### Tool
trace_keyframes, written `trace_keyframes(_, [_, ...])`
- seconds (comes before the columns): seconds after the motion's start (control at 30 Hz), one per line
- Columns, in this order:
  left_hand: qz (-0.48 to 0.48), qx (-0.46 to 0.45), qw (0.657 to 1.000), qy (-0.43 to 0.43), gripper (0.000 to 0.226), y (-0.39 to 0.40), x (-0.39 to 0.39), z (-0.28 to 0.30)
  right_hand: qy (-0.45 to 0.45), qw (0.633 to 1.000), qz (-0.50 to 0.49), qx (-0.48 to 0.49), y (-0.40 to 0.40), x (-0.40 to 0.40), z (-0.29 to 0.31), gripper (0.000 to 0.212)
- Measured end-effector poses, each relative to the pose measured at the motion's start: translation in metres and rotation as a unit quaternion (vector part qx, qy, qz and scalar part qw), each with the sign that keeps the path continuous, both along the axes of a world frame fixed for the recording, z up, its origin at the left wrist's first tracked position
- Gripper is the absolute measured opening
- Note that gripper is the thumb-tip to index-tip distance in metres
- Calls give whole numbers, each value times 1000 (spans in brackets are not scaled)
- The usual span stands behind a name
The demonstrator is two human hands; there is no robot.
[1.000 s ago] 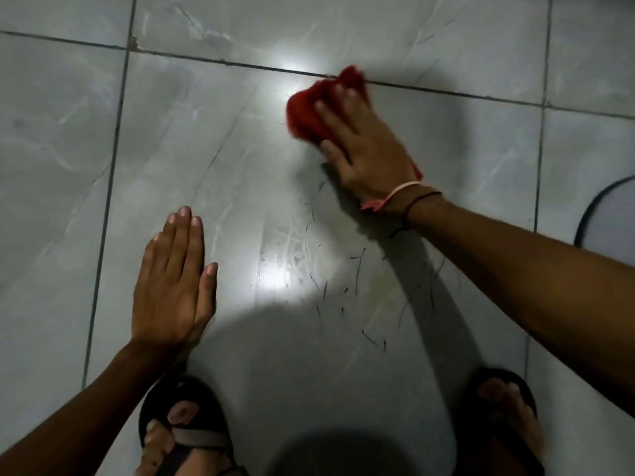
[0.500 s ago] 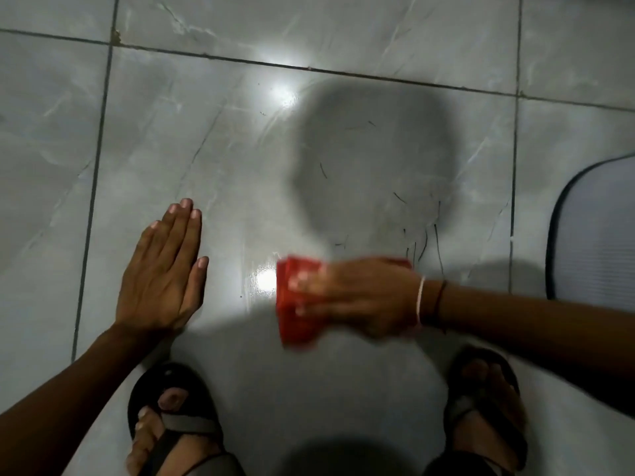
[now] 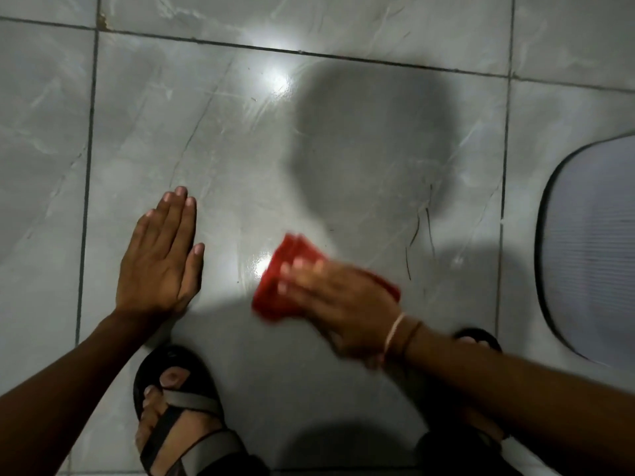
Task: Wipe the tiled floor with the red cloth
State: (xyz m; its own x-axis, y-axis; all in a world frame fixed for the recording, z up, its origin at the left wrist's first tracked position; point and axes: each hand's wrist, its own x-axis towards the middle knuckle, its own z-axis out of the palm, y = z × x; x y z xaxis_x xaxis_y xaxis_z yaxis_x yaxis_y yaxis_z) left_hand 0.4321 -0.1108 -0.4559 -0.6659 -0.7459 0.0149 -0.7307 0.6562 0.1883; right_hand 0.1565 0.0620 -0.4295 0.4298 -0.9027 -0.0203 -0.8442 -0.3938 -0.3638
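Note:
The red cloth point(image 3: 278, 286) lies on the grey marbled tiled floor point(image 3: 240, 149), pressed flat under my right hand point(image 3: 340, 300), whose fingers spread over it; the hand is blurred from motion. My left hand point(image 3: 161, 259) rests flat on the tile to the left of the cloth, fingers together, holding nothing. Several thin dark hairs point(image 3: 417, 235) lie on the tile just right of the cloth.
My two sandalled feet stand on the floor, the left foot point(image 3: 175, 413) below the left hand and the right foot point(image 3: 477, 341) mostly behind my right forearm. A grey mat with a dark border point(image 3: 591, 249) lies at the right edge. Dark grout lines point(image 3: 87, 166) cross the floor.
My right hand swept the red cloth from the far grout line down toward my feet, then shifted slightly right and turned. The left hand stayed planted.

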Motion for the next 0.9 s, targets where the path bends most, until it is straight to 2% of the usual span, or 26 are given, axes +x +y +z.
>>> trace_keyframes(0.1, [7, 0, 1000, -4, 66, 1, 0, 1, -4, 978, 207, 26, 38, 5, -4, 55])
trace_keyframes(0.17, [6, 1, 1000, -3, 66, 1, -1, 2, -13, 975, 220, 7, 10, -15, -9, 52])
trace_keyframes(0.2, [5, 1, 1000, -2, 66, 1, -2, 2, -16, 985, 169, -17, -14, -29, -10, 49])
trace_keyframes(0.27, [3, -1, 1000, -4, 65, 0, -1, 2, -24, 998, -25, -55, -75, -67, -8, 47])
trace_keyframes(0.3, [2, -2, 1000, -3, 65, 1, 0, 1, -17, 988, -133, -70, -108, -88, -4, 47])
trace_keyframes(0.37, [0, -5, 1000, 4, 65, 2, 0, 1, -8, 946, -319, -62, -172, -122, 4, 51])
trace_keyframes(0.4, [5, -4, 1000, -1, 65, 2, 3, 0, -4, 925, -377, -47, -195, -127, 4, 51])
trace_keyframes(0.47, [9, -1, 1000, -1, 65, 2, 2, 0, 11, 905, -424, -27, -213, -128, 5, 52])
trace_keyframes(0.53, [5, 5, 1000, 0, 65, 1, -1, 1, 10, 925, -378, -36, -190, -107, 6, 52])
trace_keyframes(0.6, [7, 6, 1000, -1, 65, -1, -2, 2, -2, 969, -242, -52, -130, -69, 4, 49])
trace_keyframes(0.67, [9, 7, 1000, -3, 65, -1, -1, 3, -42, 996, -64, -43, -40, -19, -2, 47])
trace_keyframes(0.73, [5, 8, 1000, -5, 66, 0, 0, 2, -50, 991, 124, -1, 32, 14, -5, 52])
trace_keyframes(0.8, [2, 3, 1000, -3, 66, -1, 1, 1, -47, 964, 262, 8, 53, 15, -13, 58])
trace_keyframes(0.87, [2, 1, 1000, 1, 66, -2, 2, 0, -55, 951, 303, 2, 31, 1, -20, 54])
trace_keyframes(0.9, [-1, 3, 1000, 3, 66, -2, 2, -1, -53, 960, 276, -6, 16, -13, -21, 51])
